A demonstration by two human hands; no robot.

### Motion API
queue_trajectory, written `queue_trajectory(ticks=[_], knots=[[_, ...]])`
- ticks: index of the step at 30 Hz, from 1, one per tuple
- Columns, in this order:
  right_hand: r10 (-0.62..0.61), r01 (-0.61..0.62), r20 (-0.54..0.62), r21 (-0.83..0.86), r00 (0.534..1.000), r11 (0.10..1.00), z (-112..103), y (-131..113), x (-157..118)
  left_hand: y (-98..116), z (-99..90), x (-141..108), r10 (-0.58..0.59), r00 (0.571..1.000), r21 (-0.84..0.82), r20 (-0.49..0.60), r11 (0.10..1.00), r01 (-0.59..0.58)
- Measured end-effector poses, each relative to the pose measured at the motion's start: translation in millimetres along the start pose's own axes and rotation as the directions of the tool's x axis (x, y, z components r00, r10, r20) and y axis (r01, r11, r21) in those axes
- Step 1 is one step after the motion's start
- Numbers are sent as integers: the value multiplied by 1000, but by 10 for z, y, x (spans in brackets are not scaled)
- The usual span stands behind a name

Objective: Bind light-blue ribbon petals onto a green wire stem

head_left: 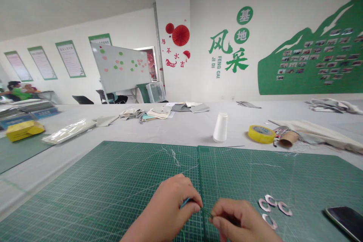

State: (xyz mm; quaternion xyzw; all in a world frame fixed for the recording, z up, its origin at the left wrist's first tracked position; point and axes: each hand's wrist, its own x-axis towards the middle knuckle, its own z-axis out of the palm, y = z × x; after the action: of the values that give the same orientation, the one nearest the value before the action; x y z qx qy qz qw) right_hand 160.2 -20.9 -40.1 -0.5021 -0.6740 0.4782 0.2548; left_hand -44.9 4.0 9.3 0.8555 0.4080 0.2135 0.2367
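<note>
Left hand (170, 208) closed on thin blue strip (185, 202) | right hand (236, 221) pinched, strip at its 9 o'clock | over cutting mat (113, 185) (fine end unclear)

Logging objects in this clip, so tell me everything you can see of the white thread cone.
The white thread cone stands upright, narrow end up, on the pale grey table, just beyond the green cutting mat and left of the yellow tape roll. It looks evenly wound; fine detail is blurred. Only the table touches it.
</note>
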Motion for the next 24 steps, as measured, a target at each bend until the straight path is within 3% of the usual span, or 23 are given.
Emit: queue_trajectory(ticks=[4,7,12,17,24], knots=[[90,-105,137,105,986,989,-168,156,-59,-89,-132,1,-37,998,-27,-48,999,35],[8,-32,140,169,990,985,-327,311,-88,-159,-233,-7,-48,996,-73,-81,996,42],[-12,-5,58,274,998,962,-527,472,-104,-223,-294,-26,-89,987,-140,-134,988,70],[22,6,-74,352,997,936,-609,440,-164,-247,-293,-36,-131,977,-147,-170,983,107],[162,18,-358,450,920,893,-601,321,-231,-206,-299,-35,-134,984,-231,-114,967,105]])
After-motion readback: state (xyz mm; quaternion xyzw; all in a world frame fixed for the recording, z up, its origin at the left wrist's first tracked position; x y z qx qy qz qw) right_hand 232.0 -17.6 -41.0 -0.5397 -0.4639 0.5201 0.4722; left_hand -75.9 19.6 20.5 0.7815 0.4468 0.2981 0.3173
